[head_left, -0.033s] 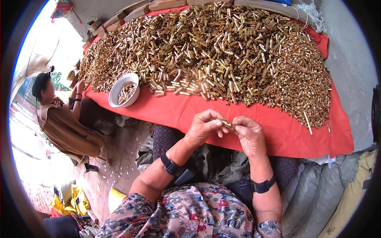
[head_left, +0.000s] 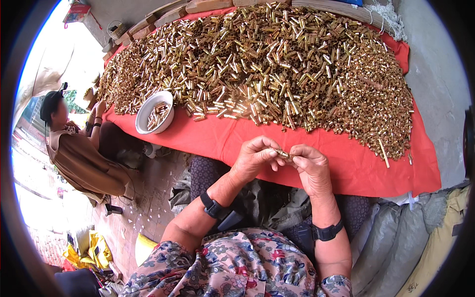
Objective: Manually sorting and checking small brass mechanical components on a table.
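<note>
1. Over the near part of the red cloth, a small brass tube is held up between two bare hands, in front of the wearer's body.
2. The left hand is found with thumb and forefinger pinched on the tube's left end; its other fingers are curled below.
3. The right hand is found with thumb and forefinger brought together at the right end. Whether a second small part is gripped there cannot be told, as the fingertips cover it.
4. The tube's long axis is set crosswise, from the left fingertips to the right ones, with the right end slightly lower in the view. Neither hand is nearer: both ends are met by fingers, and only the middle is left exposed.
5. Beyond the hands, a broad heap of brass tubes is spread on the cloth. At its right side, much smaller brass pieces are gathered, with a pale stick laid at their near edge.
6. A white bowl with some tubes in it is placed on the cloth to the left; it is nearer to the left hand than to the right.
7. Farther left, another person is seated at the cloth, hands raised near the heap; what is held there cannot be made out.
</note>
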Demonstrator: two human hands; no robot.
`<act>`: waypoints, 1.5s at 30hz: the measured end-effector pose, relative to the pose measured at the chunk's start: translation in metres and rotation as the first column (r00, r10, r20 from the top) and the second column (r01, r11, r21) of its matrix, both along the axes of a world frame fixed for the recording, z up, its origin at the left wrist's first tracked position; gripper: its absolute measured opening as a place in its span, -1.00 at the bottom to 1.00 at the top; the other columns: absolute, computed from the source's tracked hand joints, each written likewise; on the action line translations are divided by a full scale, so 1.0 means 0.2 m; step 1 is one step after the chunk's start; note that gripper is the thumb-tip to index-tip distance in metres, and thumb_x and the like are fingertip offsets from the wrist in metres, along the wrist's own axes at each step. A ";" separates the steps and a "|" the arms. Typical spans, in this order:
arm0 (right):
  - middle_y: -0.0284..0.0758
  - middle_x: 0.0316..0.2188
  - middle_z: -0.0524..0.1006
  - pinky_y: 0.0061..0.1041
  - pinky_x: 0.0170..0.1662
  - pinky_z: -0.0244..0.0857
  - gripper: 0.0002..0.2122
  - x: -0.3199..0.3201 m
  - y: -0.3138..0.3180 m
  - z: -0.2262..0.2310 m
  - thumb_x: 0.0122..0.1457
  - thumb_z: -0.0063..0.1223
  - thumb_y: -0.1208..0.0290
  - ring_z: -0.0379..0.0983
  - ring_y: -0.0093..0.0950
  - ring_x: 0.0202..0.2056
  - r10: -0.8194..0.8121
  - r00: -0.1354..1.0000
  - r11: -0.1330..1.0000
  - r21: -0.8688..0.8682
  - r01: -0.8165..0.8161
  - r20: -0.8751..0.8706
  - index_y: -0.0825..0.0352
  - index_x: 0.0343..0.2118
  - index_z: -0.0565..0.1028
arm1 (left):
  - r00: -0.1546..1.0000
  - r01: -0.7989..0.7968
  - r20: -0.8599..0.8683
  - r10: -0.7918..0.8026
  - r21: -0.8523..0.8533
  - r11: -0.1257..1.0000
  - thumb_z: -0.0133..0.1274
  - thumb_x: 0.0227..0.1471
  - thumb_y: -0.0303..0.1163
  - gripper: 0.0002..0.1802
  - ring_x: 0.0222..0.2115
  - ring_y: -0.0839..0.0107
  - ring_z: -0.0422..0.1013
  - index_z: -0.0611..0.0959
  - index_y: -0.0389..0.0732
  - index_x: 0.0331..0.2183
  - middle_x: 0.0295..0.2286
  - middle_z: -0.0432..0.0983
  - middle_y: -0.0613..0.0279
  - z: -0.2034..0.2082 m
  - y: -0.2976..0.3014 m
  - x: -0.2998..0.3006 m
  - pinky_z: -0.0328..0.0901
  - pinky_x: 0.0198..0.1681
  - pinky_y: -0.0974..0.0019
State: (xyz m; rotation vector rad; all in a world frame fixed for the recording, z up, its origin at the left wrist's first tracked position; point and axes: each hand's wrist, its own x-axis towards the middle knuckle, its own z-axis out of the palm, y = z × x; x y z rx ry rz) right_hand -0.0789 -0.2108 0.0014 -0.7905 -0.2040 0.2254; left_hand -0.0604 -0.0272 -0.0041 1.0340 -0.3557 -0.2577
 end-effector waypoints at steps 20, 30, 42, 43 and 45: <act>-0.36 -0.34 0.45 -0.64 -0.20 0.31 -0.88 -0.04 0.05 0.05 0.03 0.00 0.71 0.39 -0.61 -0.30 -0.204 0.888 0.841 -0.390 0.374 0.413 0.44 -0.36 0.49 | 0.991 -0.053 -0.123 0.051 -0.017 0.998 0.02 0.09 -0.33 -0.80 -0.58 0.37 0.49 0.46 -0.27 -0.35 -0.51 0.52 0.08 -0.03 -0.01 0.02 0.39 -0.60 0.43; -0.35 -0.39 0.46 -0.59 -0.26 0.33 -0.85 -0.01 0.02 0.04 -0.03 0.06 0.72 0.42 -0.55 -0.35 -0.192 0.821 0.751 -0.457 0.476 0.538 0.37 -0.38 0.50 | 0.993 -0.022 -0.120 0.017 -0.037 0.999 0.02 0.09 -0.32 -0.79 -0.57 0.37 0.49 0.45 -0.27 -0.36 -0.51 0.52 0.07 -0.03 -0.02 0.01 0.40 -0.59 0.43; -0.23 -0.44 0.42 -0.26 -0.26 0.31 -0.86 0.02 -0.09 0.04 -0.18 0.07 0.60 0.37 -0.20 -0.31 0.208 0.749 0.008 -0.767 0.642 0.629 0.34 -0.51 0.38 | 0.653 -0.657 0.747 -0.128 0.642 0.394 0.10 -0.08 -0.40 -0.83 -0.53 0.15 0.44 0.50 -0.26 -0.41 -0.57 0.45 0.08 -0.04 -0.19 0.01 0.34 -0.50 0.27; -0.23 -0.42 0.43 -0.27 -0.24 0.31 -0.86 0.03 -0.13 0.07 -0.17 0.09 0.59 0.38 -0.21 -0.30 0.171 0.744 -0.025 -0.753 0.658 0.645 0.35 -0.50 0.39 | 0.618 -0.683 0.762 -0.193 0.642 0.350 0.09 -0.08 -0.40 -0.83 -0.54 0.14 0.43 0.47 -0.24 -0.42 -0.58 0.42 0.10 -0.03 -0.21 0.00 0.33 -0.51 0.23; -0.23 -0.33 0.45 -0.29 -0.18 0.32 -0.83 0.05 -0.25 0.09 -0.14 0.13 0.56 0.38 -0.22 -0.24 0.049 0.753 -0.125 -0.743 0.657 0.657 0.35 -0.43 0.43 | 0.576 -0.704 0.775 -0.259 0.632 0.323 0.07 -0.04 -0.37 -0.81 -0.55 0.13 0.41 0.41 -0.22 -0.45 -0.60 0.37 0.10 -0.02 -0.23 0.01 0.32 -0.54 0.19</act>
